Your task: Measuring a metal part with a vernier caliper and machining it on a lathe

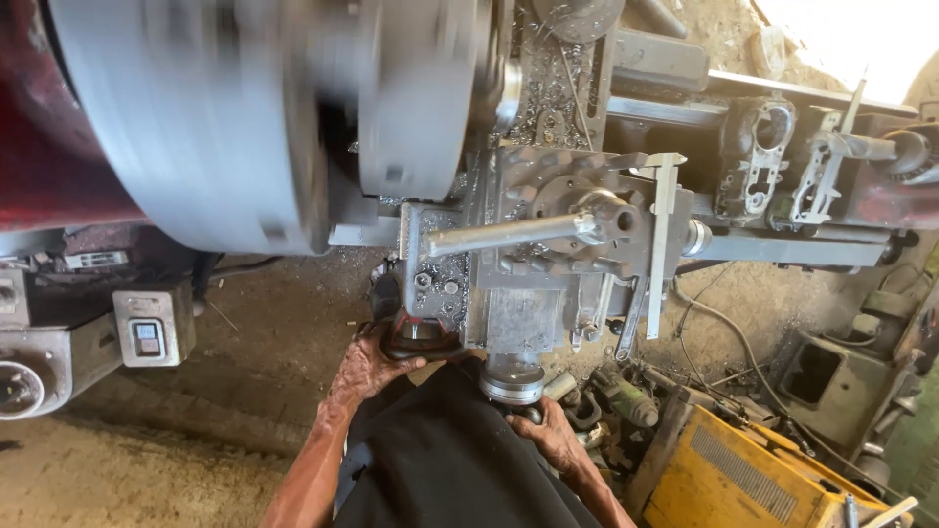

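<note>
your left hand (367, 364) is wrapped around the dark handwheel (416, 342), right hand (548, 435) curled under the round dial (511, 376); spinning chuck (245, 117) close above.

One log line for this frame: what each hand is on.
left hand: on dark handwheel | right hand: at steel dial handle | lathe chuck: motion-blurred

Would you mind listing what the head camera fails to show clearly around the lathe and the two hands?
- Spinning chuck: motion-blurred, its workpiece unreadable.
- Right hand: fingers tucked under the round handwheel.
- Left hand: its grip on the dark wheel partly hidden.
- Top right: washed out by glare.
</note>
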